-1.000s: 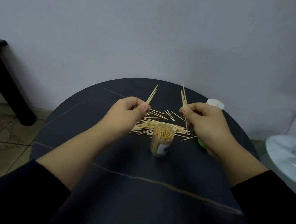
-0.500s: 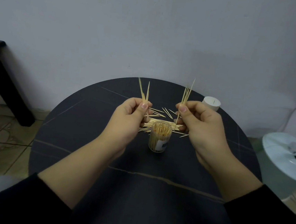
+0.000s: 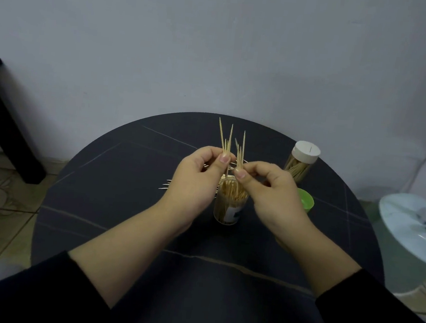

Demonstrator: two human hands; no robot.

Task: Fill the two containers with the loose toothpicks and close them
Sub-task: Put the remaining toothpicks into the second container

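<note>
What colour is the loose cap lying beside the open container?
Bright green. The cap shows best in the head view, partly hidden behind the right hand.

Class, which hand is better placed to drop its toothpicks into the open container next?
Probably the right hand: its pinch sits directly over the open container mouth, while the left hand holds its toothpicks higher and slightly left.

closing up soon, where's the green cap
Head view: the green cap lies right of the right hand on the table, in front of the white-lidded container.
</note>
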